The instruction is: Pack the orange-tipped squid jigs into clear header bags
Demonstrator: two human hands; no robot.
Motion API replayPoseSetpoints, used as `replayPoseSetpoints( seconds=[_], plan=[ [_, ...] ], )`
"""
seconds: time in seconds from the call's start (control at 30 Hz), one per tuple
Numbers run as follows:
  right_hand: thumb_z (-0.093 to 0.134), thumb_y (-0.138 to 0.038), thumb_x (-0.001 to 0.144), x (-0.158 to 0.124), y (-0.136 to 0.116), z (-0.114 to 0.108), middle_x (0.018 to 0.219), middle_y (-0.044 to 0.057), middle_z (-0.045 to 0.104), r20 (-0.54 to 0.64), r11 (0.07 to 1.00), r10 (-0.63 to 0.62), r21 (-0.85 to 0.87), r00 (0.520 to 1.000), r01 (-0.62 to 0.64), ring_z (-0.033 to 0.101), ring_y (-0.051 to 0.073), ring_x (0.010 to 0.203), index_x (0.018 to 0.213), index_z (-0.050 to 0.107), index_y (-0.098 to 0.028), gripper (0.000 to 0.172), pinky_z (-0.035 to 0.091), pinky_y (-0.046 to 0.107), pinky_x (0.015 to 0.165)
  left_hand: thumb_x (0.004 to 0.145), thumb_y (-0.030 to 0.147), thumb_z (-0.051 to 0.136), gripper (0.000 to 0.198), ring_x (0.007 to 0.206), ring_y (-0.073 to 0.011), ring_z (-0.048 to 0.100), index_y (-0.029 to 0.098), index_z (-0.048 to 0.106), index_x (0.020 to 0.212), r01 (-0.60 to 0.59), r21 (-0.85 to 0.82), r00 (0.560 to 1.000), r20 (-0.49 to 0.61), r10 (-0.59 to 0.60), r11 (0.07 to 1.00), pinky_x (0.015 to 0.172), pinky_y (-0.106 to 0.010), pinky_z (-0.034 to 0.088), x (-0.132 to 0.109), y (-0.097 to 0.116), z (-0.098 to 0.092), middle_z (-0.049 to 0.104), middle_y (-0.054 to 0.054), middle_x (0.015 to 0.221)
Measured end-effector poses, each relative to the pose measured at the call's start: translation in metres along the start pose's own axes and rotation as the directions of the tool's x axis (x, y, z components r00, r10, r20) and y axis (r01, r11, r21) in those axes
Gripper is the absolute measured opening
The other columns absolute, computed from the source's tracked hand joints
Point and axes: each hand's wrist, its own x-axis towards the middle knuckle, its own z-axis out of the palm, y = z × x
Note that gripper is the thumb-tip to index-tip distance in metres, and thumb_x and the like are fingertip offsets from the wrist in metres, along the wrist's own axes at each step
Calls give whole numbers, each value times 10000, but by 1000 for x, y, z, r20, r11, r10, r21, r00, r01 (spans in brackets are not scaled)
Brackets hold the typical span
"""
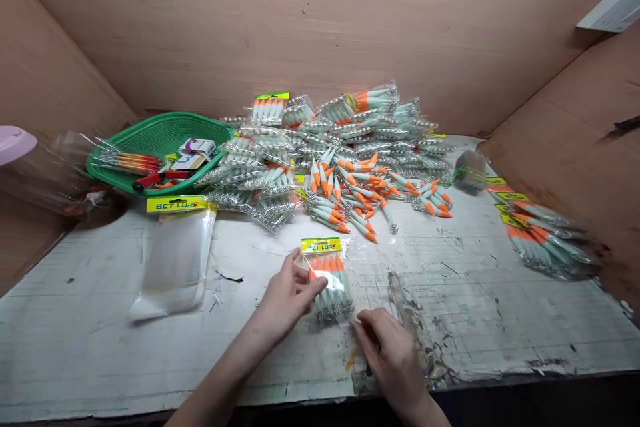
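My left hand [287,293] grips the left side of a clear packet of fishing lures [336,285], its thumb across the front. Orange-and-white lures lie side by side inside, their wire hooks at the near end, under a yellow BCT LURE header. Curled beside the packet's lower right corner, my right hand [393,355] has thumb and fingertips close together; whether they pinch the clear film cannot be made out. Beyond the packet lies a heap of loose orange-and-white lures [363,190]. A stack of flat clear header bags [173,260] rests to the left.
Filled lure packets [270,153] are piled along the back wall. A green basket [145,127] at left holds red-handled pliers [163,178] and small boxes. More lure packets [545,240] lie at right, near a dark bagged bundle [470,170]. Board walls enclose the table.
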Motion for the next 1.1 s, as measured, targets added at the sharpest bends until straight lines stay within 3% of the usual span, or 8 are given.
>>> replayPoseSetpoints(
  seconds=[0.07,0.1,0.27,0.47,0.77,0.9,1.0,1.1],
  plan=[
    [482,-130,900,-3,-3,1,644,0,521,10,1000,-11,-27,1000,12,516,127,567,847,548,-175,96,431,236,522,637,407,775,709,612,-171,590,184,520,1260,-53,268,974,-199,109,962,609,-261,417,-14,-2,-10,645,-32,809],
    [477,-125,901,-4,-6,2,653,4,516,19,1000,-15,-16,1000,15,512,130,579,859,551,-172,97,430,239,529,640,410,770,698,578,-170,575,186,526,1255,-50,345,964,-228,135,937,584,-256,402,-22,-6,-13,633,-14,737],
    [439,-92,910,-9,-24,14,789,48,573,217,981,-143,160,966,109,543,151,717,892,571,-166,153,461,253,614,687,318,732,685,524,-167,584,153,448,1289,-5,156,999,39,-1,988,516,-238,402,-47,-44,-5,633,8,625],
    [613,-23,744,-5,-23,32,812,28,583,458,990,-66,142,887,1,542,175,740,836,537,-171,190,472,269,606,746,281,651,627,514,-115,530,140,371,1289,12,107,1000,-19,-10,994,515,-217,403,-45,-63,5,584,36,646],
    [496,-113,873,-8,-14,33,749,31,546,423,983,-166,145,891,114,476,171,700,768,473,-179,126,391,275,589,755,256,613,595,499,-106,539,155,353,1281,14,113,1000,-27,-11,993,503,-211,421,-45,-60,6,555,57,623],
    [390,-149,927,-7,-12,27,775,58,537,434,962,-259,191,863,193,450,182,710,819,475,-170,138,387,298,605,754,279,601,585,527,-129,593,178,346,1270,13,99,1000,-26,-10,995,529,-229,460,-45,-65,7,567,61,629],
    [366,-188,946,-4,-11,14,803,58,533,504,937,-254,341,826,80,460,177,744,835,468,-184,151,414,301,642,754,290,596,582,537,-141,617,188,341,1267,-5,94,999,-49,10,996,530,-235,467,-44,-69,7,567,66,620],
    [379,-276,954,-5,3,-9,769,32,497,500,816,-60,523,864,-246,468,158,708,794,449,-209,187,420,279,612,756,287,594,606,524,-140,612,187,322,1288,-14,96,998,-53,19,995,519,-236,466,-43,-71,9,561,67,623]
  ],
)
